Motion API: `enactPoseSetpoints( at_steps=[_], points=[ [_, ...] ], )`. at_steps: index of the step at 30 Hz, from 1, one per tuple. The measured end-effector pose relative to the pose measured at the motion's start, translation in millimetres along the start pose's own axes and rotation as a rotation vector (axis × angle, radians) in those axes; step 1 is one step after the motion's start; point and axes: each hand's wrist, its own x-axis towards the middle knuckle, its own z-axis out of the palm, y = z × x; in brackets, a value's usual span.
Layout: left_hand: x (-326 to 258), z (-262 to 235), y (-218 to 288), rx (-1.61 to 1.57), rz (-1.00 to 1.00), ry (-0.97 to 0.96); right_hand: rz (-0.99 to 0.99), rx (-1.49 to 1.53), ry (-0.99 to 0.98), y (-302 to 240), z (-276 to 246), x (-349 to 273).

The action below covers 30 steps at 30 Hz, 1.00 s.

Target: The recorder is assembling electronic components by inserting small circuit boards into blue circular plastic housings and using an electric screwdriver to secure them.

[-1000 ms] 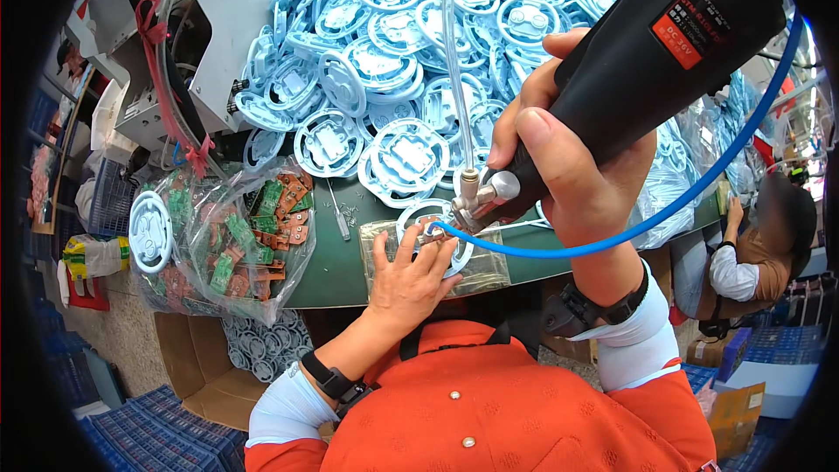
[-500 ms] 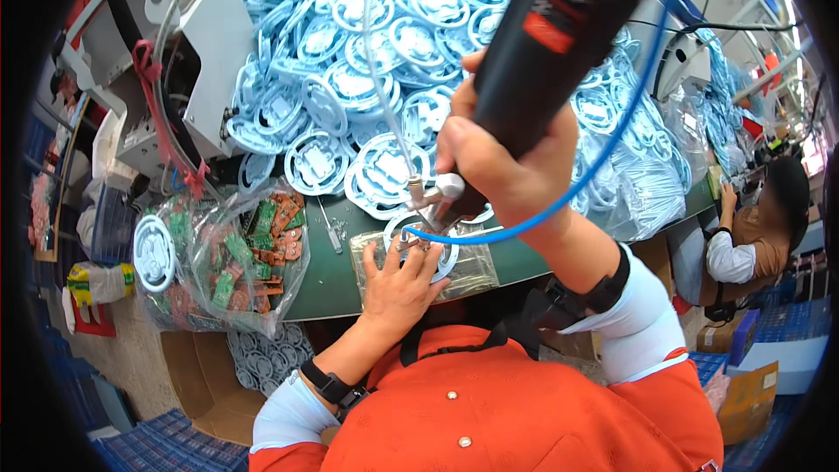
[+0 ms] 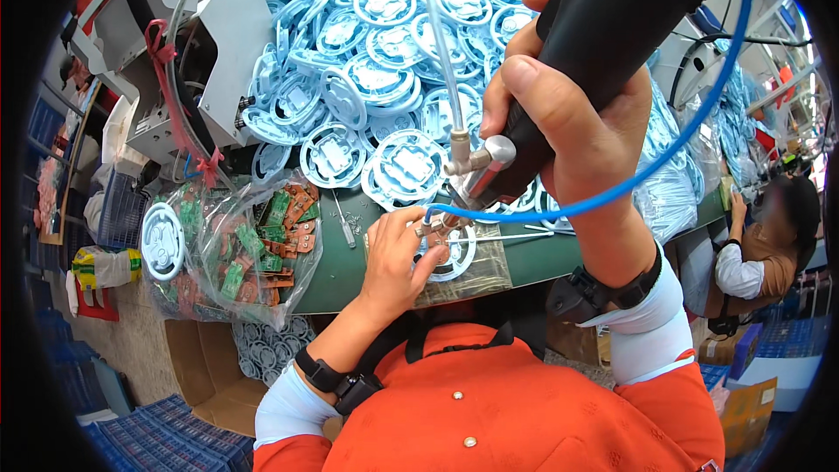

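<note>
My right hand (image 3: 585, 122) is wrapped around a black power screwdriver (image 3: 603, 44), tilted with its metal nose pointing down and left. A blue hose (image 3: 612, 201) and a clear tube (image 3: 443, 44) run to a metal fitting at the nose. Below the nose lies a light blue round plastic part (image 3: 461, 258), on a clear-wrapped pad (image 3: 485, 271) at the table's near edge. My left hand (image 3: 393, 258) holds this part from its left side, fingers curled and thumb reaching across it. The screwdriver's tip and the fingertips are partly hidden by the fitting.
A large heap of similar blue parts (image 3: 384, 79) covers the back. At left, a plastic bag (image 3: 218, 253) holds green and copper-coloured circuit boards (image 3: 288, 227). A small screwdriver (image 3: 343, 218) lies beside it. A co-worker (image 3: 769, 245) sits at far right.
My right hand and the power screwdriver have moved right. My left hand has turned from fingers spread over the round part to holding its left side. The view has shifted slightly.
</note>
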Motion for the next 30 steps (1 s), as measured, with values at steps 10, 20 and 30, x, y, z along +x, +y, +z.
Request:
enactPoseSetpoints(
  at_steps=[10,20,30],
  points=[
    [6,-12,-31,0.217,-0.02,0.122,-0.077,0.057,-0.041,11,3,-4],
    [-31,-6,-29,0.276,0.094,-0.332,-0.014,-0.091,-0.127,10,4,-26],
    [-35,1,-31,0.248,0.072,-0.296,-0.021,-0.087,-0.106,19,5,-34]
  ],
)
